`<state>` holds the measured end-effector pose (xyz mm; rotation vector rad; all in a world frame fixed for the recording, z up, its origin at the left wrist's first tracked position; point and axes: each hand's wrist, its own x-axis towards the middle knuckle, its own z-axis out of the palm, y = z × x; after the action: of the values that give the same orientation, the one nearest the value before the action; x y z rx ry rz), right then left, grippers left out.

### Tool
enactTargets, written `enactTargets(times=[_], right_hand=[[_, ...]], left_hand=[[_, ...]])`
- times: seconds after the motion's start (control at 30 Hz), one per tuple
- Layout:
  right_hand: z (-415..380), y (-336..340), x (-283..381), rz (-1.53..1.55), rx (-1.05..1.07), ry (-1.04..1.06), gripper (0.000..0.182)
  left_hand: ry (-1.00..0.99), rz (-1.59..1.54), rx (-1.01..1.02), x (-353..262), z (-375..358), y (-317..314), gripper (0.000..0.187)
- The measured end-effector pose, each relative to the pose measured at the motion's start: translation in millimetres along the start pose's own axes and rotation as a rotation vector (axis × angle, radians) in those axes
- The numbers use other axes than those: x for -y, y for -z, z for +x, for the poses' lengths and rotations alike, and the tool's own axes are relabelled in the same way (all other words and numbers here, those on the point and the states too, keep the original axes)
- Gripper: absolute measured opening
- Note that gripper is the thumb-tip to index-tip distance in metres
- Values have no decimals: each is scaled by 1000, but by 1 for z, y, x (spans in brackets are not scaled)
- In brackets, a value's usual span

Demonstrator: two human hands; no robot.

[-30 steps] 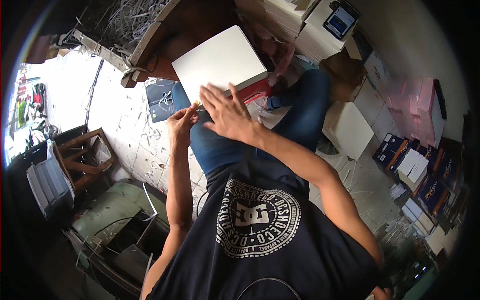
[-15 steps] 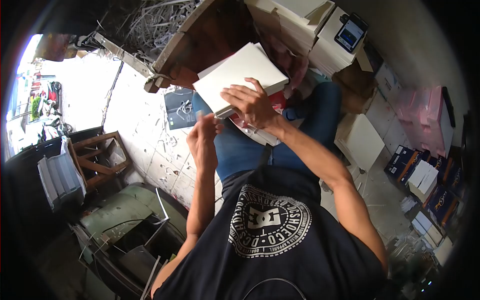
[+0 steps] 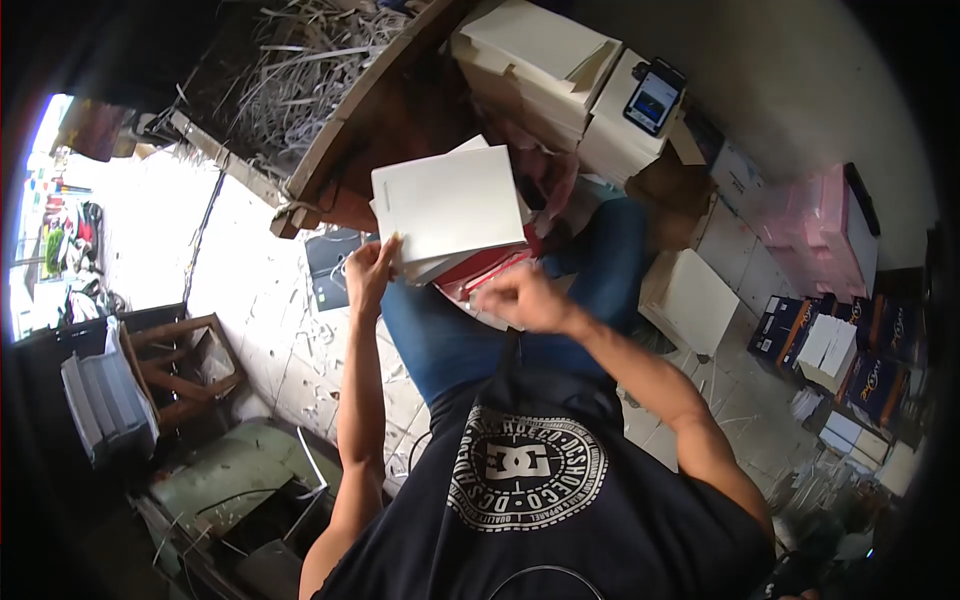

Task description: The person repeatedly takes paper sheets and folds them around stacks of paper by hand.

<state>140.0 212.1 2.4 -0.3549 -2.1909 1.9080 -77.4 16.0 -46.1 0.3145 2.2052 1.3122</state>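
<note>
White rectangular sheets of paper (image 3: pixel 450 205) are held out in a loose pile over the knees, with the lower ones set askew so that their corners show past the top sheet. By the bare left hand (image 3: pixel 370 275), the pile is gripped at its near left corner, the thumb laid on the upper face and the fingers drawn in close. The bare right hand (image 3: pixel 530 300) is blurred and half curled near the pile's near right corner, apart from the sheets; whether anything is held in it cannot be told. Beneath the pile, a flat bright red item (image 3: pixel 470 272) is partly covered, between legs clad in blue jeans (image 3: pixel 435 335). Ahead and to the right, a black phone with a lit screen (image 3: pixel 655 97) is propped on a cream paper stack (image 3: pixel 615 130), beside which a taller cream stack (image 3: pixel 540 45) is placed. To the left, a flat dark packet (image 3: pixel 328 262) is seen on the pale tiled floor (image 3: pixel 275 290).
</note>
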Motion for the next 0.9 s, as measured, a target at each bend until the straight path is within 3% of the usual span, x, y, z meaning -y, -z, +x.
enactTargets(times=[0.07,0.1,0.13,0.2,0.23,0.3,0.4,0.5,0.6,0.63,0.73,0.77,0.83,0.9], right_hand=[[34,52,4,-400,-322,270,23],[66,89,26,-391,-356,31,29],[105,122,0,-608,-694,153,45],[179,205,-59,-969,-756,307,73],[198,225,-82,-1139,-793,180,80],[196,229,-33,-973,-418,-254,87],[204,236,-35,-1119,-293,-284,75],[223,255,-49,-885,-29,-411,50],[219,246,-63,-1339,-311,118,27],[212,238,-44,-1360,-329,199,18],[208,236,-36,-1417,-295,301,20],[197,228,-18,-1262,-276,94,20],[196,228,-27,-1049,-255,-3,22],[205,230,-55,-1060,-379,163,23]], left_hand=[[51,-153,12,-2,-7,2,38],[28,-164,10,0,-10,1,38],[0,-213,22,4,-14,1,38],[17,-261,4,23,-18,2,41],[11,-207,-51,32,-25,9,43],[15,-217,-184,26,-52,22,45],[120,-438,-323,16,-114,53,42],[143,-538,-334,20,-125,76,38],[-70,-605,-290,-31,-100,57,35],[-99,-587,-282,-55,-92,45,32],[-290,-607,-107,-110,-70,-3,28],[-335,-644,-25,-126,-62,-23,28],[-307,-681,154,-151,-50,-61,30],[-368,-641,281,-142,-19,-105,39]])
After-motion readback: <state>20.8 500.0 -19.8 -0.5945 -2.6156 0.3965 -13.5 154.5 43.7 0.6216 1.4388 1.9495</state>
